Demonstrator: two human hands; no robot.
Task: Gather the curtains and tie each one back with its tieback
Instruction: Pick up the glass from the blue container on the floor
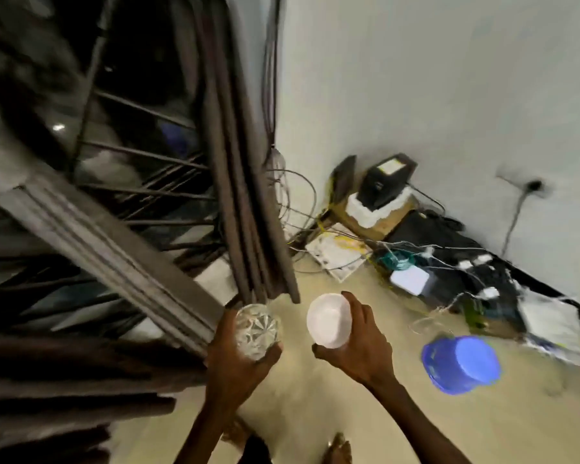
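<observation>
Left hand [240, 354]: fingers curled round a clear cut-glass tumbler [257, 330]. Right hand [357, 343]: gripping a white cup [329, 320], its pale underside facing the camera. Brown curtain [245, 195]: hanging gathered in folds beside the barred window [131, 169], hem just above both hands; tieback not discernible. Floor [315, 396]: blue plastic container [461, 365], tangled cables and boxes [416, 249] along the white wall [432, 78].
</observation>
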